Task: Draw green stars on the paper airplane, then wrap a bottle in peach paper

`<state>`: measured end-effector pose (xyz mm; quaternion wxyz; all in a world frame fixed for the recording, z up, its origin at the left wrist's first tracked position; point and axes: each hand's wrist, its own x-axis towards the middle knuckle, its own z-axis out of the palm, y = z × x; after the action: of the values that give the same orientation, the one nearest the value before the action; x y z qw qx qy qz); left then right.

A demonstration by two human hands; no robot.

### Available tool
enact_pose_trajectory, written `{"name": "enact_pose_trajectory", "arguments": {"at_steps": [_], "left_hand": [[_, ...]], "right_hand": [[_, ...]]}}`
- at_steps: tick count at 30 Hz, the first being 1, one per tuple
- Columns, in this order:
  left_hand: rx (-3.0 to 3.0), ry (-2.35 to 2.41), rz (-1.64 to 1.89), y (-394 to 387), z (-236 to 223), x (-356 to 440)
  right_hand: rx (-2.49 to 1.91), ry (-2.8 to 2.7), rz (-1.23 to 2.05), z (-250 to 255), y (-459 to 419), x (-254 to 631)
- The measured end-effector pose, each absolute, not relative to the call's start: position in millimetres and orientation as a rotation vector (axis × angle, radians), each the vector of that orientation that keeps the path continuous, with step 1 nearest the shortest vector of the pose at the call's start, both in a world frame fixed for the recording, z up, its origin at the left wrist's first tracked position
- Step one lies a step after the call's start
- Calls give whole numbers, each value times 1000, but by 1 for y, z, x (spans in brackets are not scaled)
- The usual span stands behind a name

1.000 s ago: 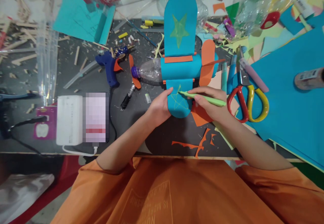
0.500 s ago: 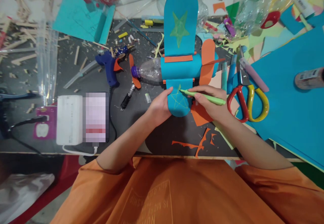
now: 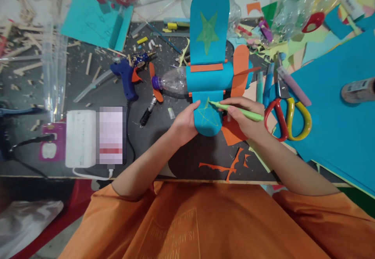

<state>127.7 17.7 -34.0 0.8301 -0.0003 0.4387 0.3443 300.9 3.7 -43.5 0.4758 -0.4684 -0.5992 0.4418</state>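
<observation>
A toy plane (image 3: 209,77), built from a clear plastic bottle wrapped in blue paper, lies in front of me with an orange propeller and orange tail. Its far wing carries a filled-in green star (image 3: 208,32); the near wing (image 3: 208,128) bears a star outline with some colour at its top point. My left hand (image 3: 186,124) grips the near wing's left edge, thumb on top and the other fingers hidden beneath. Pinched in my right hand (image 3: 244,114) is a light green highlighter (image 3: 243,112), its tip at the upper part of the outlined star.
Scissors (image 3: 283,114) with red and yellow handles lie right of my right hand. A blue glue gun (image 3: 125,75) rests left of the plane, near a phone (image 3: 111,136) and white power bank (image 3: 80,138). Orange paper scraps (image 3: 216,168) lie near the table's front edge.
The highlighter tip has shifted slightly within the star's top point, and more green shows there. My right hand has moved a little; the left keeps its grip on the wing.
</observation>
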Motion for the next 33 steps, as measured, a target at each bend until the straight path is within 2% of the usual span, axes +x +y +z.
{"name": "enact_pose_trajectory", "arguments": {"at_steps": [33], "left_hand": [[19,911,730,17,-37,125]], "right_hand": [[-1233,-1512,1077,-40,3,302]]}}
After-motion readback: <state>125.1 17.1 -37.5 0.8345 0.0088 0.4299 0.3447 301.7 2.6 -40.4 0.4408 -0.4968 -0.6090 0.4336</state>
